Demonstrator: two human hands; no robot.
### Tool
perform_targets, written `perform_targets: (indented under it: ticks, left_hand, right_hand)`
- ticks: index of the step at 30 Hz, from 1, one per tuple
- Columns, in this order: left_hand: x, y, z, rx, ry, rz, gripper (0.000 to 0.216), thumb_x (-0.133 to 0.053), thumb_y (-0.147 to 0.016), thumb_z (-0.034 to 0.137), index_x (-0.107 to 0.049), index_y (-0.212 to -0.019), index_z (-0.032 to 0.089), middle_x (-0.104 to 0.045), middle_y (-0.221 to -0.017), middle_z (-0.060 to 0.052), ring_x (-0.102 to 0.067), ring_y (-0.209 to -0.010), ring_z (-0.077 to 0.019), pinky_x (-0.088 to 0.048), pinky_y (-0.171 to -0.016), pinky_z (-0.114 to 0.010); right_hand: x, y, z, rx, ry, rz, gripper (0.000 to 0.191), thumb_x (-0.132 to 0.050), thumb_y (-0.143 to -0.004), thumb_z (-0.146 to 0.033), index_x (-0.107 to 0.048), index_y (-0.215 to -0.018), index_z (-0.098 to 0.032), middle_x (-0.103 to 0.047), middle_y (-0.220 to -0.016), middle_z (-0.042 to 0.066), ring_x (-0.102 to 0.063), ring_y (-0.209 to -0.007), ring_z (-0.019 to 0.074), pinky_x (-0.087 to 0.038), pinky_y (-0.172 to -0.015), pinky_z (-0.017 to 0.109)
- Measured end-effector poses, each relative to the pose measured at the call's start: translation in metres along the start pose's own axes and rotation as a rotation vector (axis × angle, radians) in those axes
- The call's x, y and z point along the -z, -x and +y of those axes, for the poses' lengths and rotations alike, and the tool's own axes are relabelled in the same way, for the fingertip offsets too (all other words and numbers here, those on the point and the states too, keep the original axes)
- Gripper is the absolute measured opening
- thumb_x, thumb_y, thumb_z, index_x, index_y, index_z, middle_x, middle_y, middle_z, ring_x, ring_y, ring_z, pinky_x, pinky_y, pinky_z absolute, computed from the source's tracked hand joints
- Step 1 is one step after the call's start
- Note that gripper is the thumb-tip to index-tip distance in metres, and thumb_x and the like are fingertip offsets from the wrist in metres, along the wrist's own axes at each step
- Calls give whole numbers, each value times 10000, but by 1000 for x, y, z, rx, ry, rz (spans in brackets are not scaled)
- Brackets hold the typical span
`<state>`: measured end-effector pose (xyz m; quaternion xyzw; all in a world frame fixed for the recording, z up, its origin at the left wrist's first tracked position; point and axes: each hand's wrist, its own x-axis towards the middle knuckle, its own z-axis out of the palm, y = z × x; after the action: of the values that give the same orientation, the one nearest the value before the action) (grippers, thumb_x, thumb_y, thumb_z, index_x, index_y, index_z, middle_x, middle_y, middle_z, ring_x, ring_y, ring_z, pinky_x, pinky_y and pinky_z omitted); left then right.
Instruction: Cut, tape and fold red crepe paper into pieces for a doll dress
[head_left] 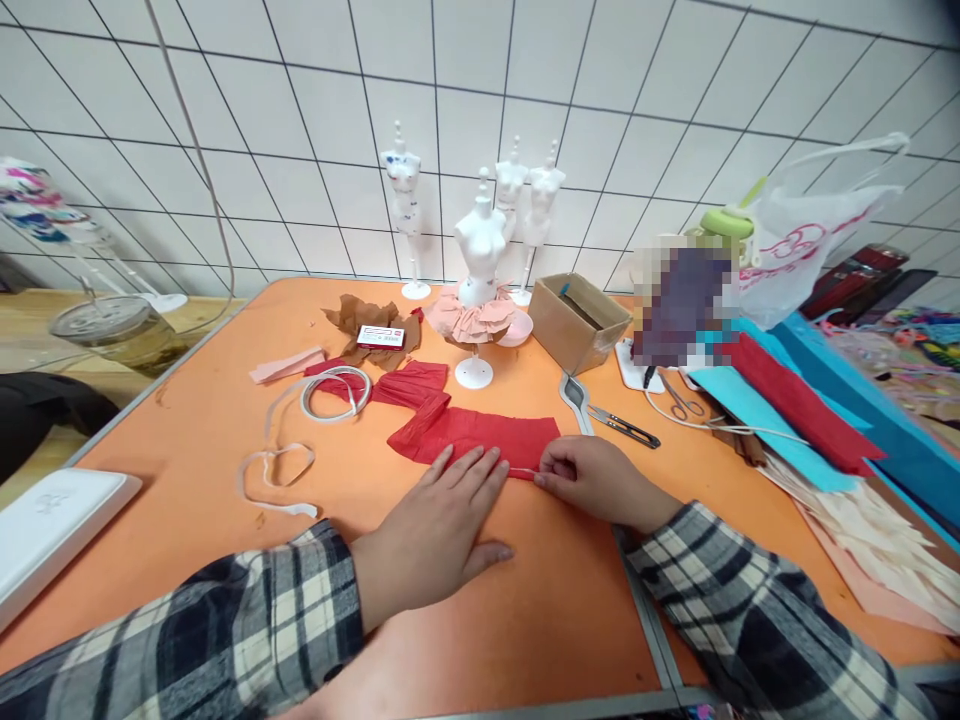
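Note:
A strip of red crepe paper (495, 430) lies on the orange table, its left part folded and gathered. My left hand (431, 530) rests flat with its fingers stretched over the paper's near edge. My right hand (592, 475) is closed in a pinch at the right end of that edge. A thin white strip of tape (523, 470) runs along the edge from under my left fingertips to the pinch. To the left lies a roll of white tape (307, 402), and loose curled tape (277, 468) is beside it.
A white mannequin (480, 245) with a pink ruffled skirt stands behind the paper. Near it are a cardboard box (571, 325), thread snips (624, 425), scissors (684, 403) and brown crumpled paper (352, 325). Coloured paper (787, 425) lies right; a white device (64, 525) sits left.

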<state>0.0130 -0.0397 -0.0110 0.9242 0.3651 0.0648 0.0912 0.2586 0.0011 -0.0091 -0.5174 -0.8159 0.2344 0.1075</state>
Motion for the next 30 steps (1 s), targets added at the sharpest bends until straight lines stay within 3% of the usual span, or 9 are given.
perform_targets:
  ticks: [3,6,9,14,16,18,22,30]
  left_hand:
    - [1,-3,-6,59,46,40,548,-392,-968,484,-469,-1394,149,-543,-1397,-148,-516,-1252,-290,-391,-1038,-452]
    - [7,-7,-14,72,46,104,358,-386,-997,370,-615,-1233,227,-687,-1170,-74,-592,-1082,-242,-349,-1016,-464]
    - [15,-15,-17,51,34,132,269,-448,-976,375,-684,-1052,272,-702,-1020,-38,-575,-1013,-240,-246,-1009,-529]
    - [15,-22,-24,78,133,81,146,-567,-911,323,-650,-854,217,-660,-872,-15,-567,-908,-211,-282,-906,-451]
    - [12,-20,-28,116,196,72,125,-578,-900,305,-634,-841,210,-651,-869,-8,-571,-911,-202,-287,-902,-428]
    - [10,-17,-32,147,235,82,93,-600,-882,305,-636,-895,221,-654,-913,-5,-573,-946,-204,-276,-932,-430]
    - [10,-12,-33,133,235,94,161,-611,-861,297,-639,-1010,243,-649,-965,-16,-555,-976,-214,-276,-951,-431]
    - [7,-14,-35,129,264,55,97,-576,-888,283,-641,-902,214,-635,-941,-20,-539,-935,-200,-328,-894,-386]
  right_hand:
    - [2,9,0,175,5,60,21,-653,-810,-217,-669,-809,-204,-613,-819,24,-548,-776,161,-399,-688,268]
    - [3,15,-6,274,83,62,62,-625,-819,-170,-667,-822,-215,-620,-892,39,-537,-865,186,-404,-752,297]
    - [2,17,-11,300,140,23,94,-573,-830,-138,-632,-803,-206,-620,-867,40,-525,-854,193,-402,-734,304]
    - [6,21,-13,305,158,58,84,-543,-832,-143,-603,-825,-201,-614,-1007,70,-538,-917,207,-405,-771,322]
    - [10,24,-12,249,90,55,31,-570,-829,-177,-573,-848,-202,-616,-921,52,-547,-842,189,-404,-711,302]
    - [13,27,-12,215,20,52,96,-625,-812,-225,-553,-870,-199,-611,-867,37,-542,-794,179,-400,-680,293]
    - [11,26,-14,311,6,6,199,-690,-798,-310,-594,-932,-200,-623,-952,55,-533,-893,209,-401,-758,319]
    - [7,22,-3,364,56,-52,104,-680,-813,-250,-628,-894,-212,-627,-935,35,-527,-881,201,-384,-729,313]
